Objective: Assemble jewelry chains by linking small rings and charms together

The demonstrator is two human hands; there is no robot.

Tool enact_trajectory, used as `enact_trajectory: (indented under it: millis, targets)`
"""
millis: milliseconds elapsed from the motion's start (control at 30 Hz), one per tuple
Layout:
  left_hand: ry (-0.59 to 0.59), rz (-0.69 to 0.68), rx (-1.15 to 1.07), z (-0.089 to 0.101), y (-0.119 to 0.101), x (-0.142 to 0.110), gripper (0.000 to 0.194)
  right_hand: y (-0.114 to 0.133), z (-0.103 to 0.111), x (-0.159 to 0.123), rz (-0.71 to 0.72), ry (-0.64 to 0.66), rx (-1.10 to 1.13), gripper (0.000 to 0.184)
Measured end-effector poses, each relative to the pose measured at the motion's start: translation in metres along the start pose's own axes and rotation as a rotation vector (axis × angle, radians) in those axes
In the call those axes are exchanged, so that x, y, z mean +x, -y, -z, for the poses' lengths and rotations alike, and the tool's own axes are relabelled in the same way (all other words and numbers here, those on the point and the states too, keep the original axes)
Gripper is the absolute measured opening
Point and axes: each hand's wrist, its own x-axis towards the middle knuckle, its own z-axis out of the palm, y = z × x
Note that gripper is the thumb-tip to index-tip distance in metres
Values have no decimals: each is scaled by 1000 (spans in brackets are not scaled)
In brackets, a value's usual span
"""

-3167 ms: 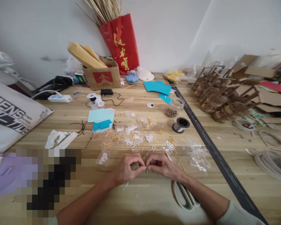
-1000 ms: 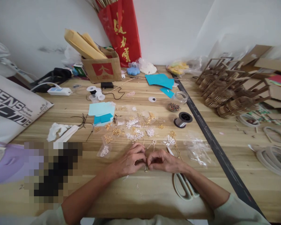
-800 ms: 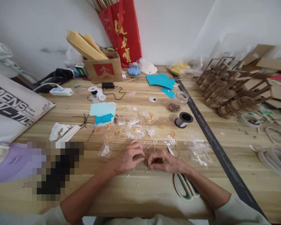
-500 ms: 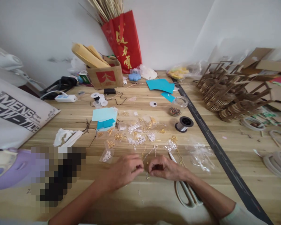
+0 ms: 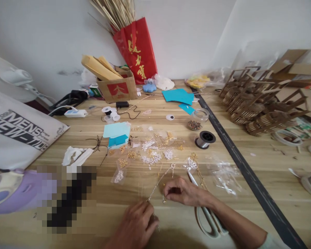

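Note:
My left hand is low at the front of the table, fingers curled onto a thin silver chain. The chain runs from a ring-shaped end down to those fingers, and a bit of it shows below them. My right hand is closed in a pinch to the right of the chain. What sits between its fingertips is too small to make out. Beside those fingertips is a short beaded piece. Scissors with pale handles lie partly under my right wrist.
Small bags of gold and silver findings lie beyond my hands. A wire spool, a jar of beads and clear plastic bags stand or lie to the right. Blue cards lie left; woven baskets are far right.
My left hand has moved down toward me, away from the right fingertips, and more of the chain now shows, stretched out. My right hand stays pinched in nearly the same place.

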Motion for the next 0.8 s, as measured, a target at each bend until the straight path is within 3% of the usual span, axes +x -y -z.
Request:
enact_trajectory:
  millis: [133, 433, 633, 800]
  targets:
    - [-96, -23, -4, -4, -1, 0, 8, 3, 0, 0, 14, 4, 0, 9]
    - [-27, -47, -105, 7, 3, 7, 12, -2, -1, 0, 24, -9, -7, 13]
    - [-63, -104, -209, 7, 8, 9, 14, -1, 0, -1, 7, -32, -1, 11]
    - [-164, -134, -290, 4, 11, 18, 16, -2, 1, -1, 0, -38, 8, 12]
